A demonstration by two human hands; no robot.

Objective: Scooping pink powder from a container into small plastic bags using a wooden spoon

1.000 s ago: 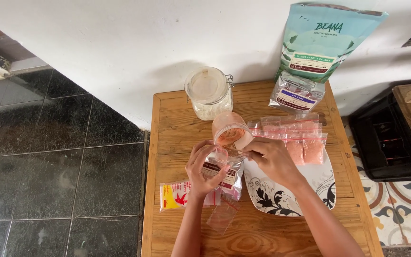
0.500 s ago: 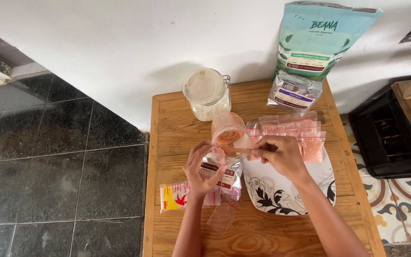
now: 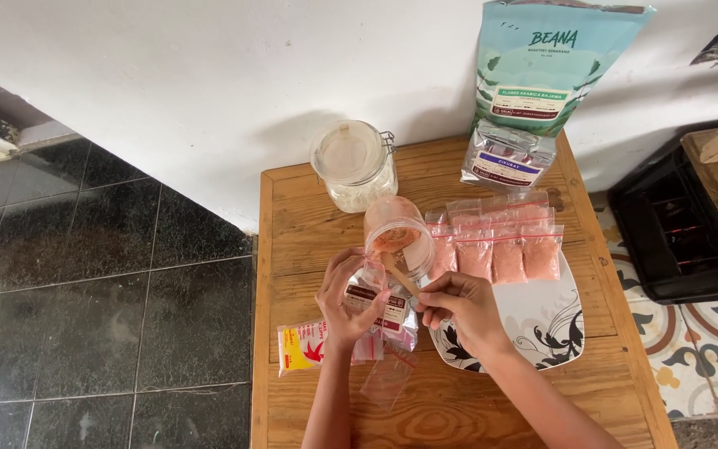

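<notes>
Fingers of right hand (image 3: 457,306) pinched small wooden spoon (image 3: 399,274), now lowered from clear pink-powder jar (image 3: 398,234) toward small clear zip bag (image 3: 380,309) clamped in left hand (image 3: 344,299); scoop reached bag.

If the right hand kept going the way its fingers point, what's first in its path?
Likely the small plastic bag held in the left hand: the right hand points left, its wooden spoon angled toward the open jar. Depth unclear.

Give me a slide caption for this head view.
Left hand holds a small bag; right hand dips a wooden spoon into a tub.
</notes>
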